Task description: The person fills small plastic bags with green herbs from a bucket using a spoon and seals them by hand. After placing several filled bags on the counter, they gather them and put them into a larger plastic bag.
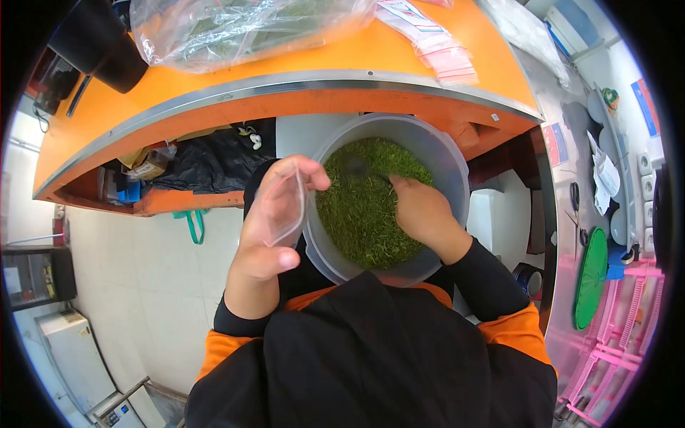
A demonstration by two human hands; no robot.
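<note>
Meanwhile the left hand [267, 235] pinched a small clear bag [283, 207] beside the tub [442, 153] while the right hand [422, 212] gripped a spoon [360, 168] in the green flakes [364, 214]

Orange counter [300, 60], pale tiled floor [128, 285]

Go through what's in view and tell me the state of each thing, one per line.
Tub: open, holding green shreds.
Small bag: clear, empty, held at the tub's rim.
Left hand: gripping the small bag.
Right hand: inside the tub, on a spoon.
Big bag: on the orange table, holding greens.
</note>
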